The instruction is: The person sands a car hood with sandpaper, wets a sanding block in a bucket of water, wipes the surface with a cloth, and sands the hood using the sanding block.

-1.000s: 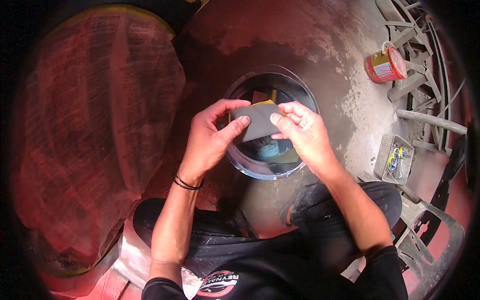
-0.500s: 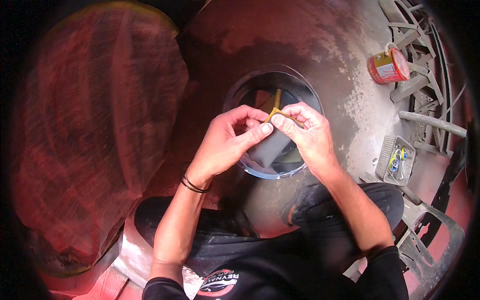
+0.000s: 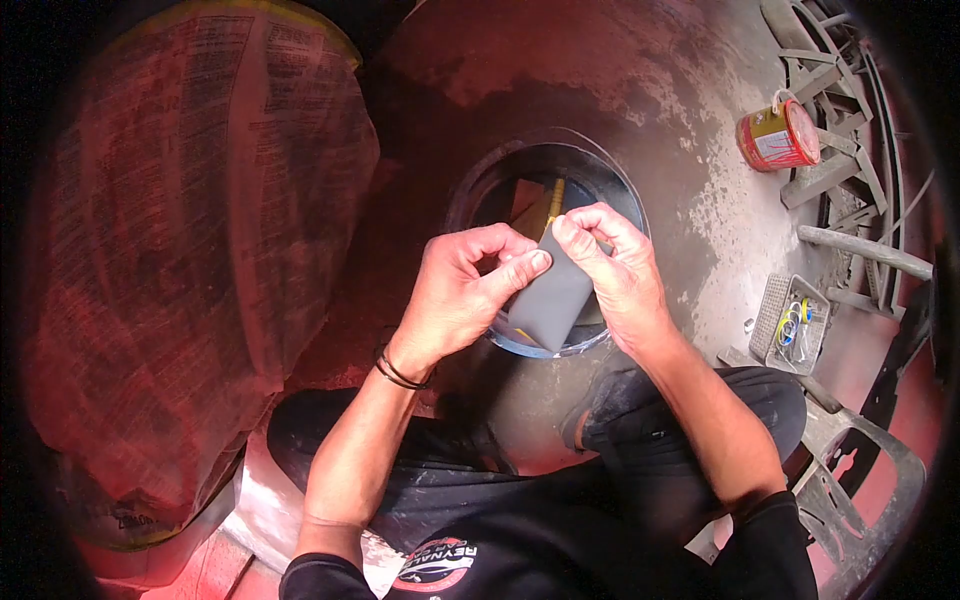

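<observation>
A grey rectangular sheet (image 3: 552, 300) with a bit of yellow at its edges hangs tilted over a dark round bucket (image 3: 463, 200). My left hand (image 3: 475, 285) pinches the sheet's upper left edge between thumb and fingers. At its top corner my right hand (image 3: 620, 275) grips it, thumb and fingers pressed together. Inside the bucket, a yellow ridged stick (image 3: 556, 195) and a reddish-brown piece (image 3: 526, 198) show behind the sheet. The sheet hides much of the bucket's inside.
A large paper-covered panel (image 3: 190, 270) stands at the left. To the right are a red and gold paint can (image 3: 778, 137), a basket (image 3: 768, 318) holding yellow and blue items, grey metal frames (image 3: 865, 235) and a grey plastic chair part (image 3: 895, 470).
The sheet has turned from roughly level to hanging diagonally downward. Both hands have come closer together near its upper corner, my left hand shifting right.
</observation>
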Motion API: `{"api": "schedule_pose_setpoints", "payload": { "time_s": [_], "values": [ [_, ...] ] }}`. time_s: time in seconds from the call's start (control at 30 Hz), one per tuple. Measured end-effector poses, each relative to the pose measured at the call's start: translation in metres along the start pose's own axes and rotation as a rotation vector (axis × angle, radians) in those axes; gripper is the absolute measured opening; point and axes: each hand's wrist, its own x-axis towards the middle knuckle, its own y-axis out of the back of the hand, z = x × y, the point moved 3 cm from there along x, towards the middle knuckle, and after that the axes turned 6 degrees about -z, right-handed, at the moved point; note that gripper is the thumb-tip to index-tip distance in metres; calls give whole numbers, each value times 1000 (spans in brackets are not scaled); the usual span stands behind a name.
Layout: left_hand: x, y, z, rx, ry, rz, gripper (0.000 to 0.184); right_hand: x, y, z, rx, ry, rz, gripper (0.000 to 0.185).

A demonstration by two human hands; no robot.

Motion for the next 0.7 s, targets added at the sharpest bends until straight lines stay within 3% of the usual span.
{"api": "schedule_pose_setpoints", "payload": {
  "time_s": [0.13, 0.23, 0.33, 0.43, 0.53, 0.7],
  "values": [
    [3, 3, -12, -56, -68, 95, 21, 0, -7, -1, 469, -243, 27, 24],
    [6, 12, -20, -53, -87, 124, 21, -3, -8, -3, 452, -325, 71, 29],
    [4, 5, -19, -79, -65, 130, 20, 3, 9, 12, 90, -154, 19, 35],
    [4, 0, -25, -60, -104, 175, 21, 7, 12, 4, -59, -167, 43, 37],
    [5, -2, -29, -86, -155, 252, 21, 8, -5, 1, 284, -214, 79, 34],
    [4, -6, -27, -66, -214, 355, 21, 1, -6, 28, 41, -268, -67, 39]
  ]
}}
